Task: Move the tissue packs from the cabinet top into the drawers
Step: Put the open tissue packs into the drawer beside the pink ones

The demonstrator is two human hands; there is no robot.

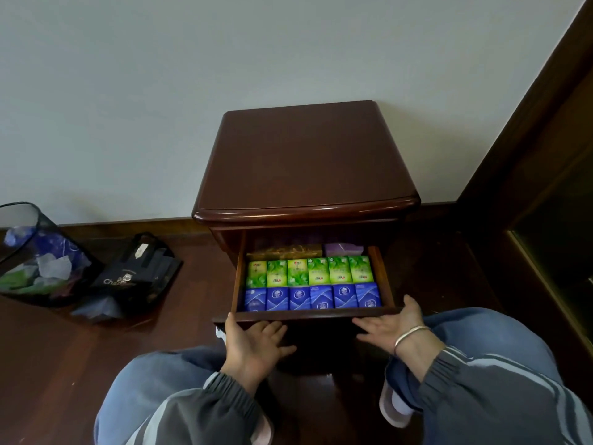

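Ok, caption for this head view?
Left hand and right hand touch the open drawer front, green tissue packs and blue tissue packs in rows inside.

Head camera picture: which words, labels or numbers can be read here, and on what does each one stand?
"Cha": white letters on the black bag on the floor; the letters after them are blurred.
Print on the green tissue packs: too small to read.
Print on the blue tissue packs: too blurred to read.
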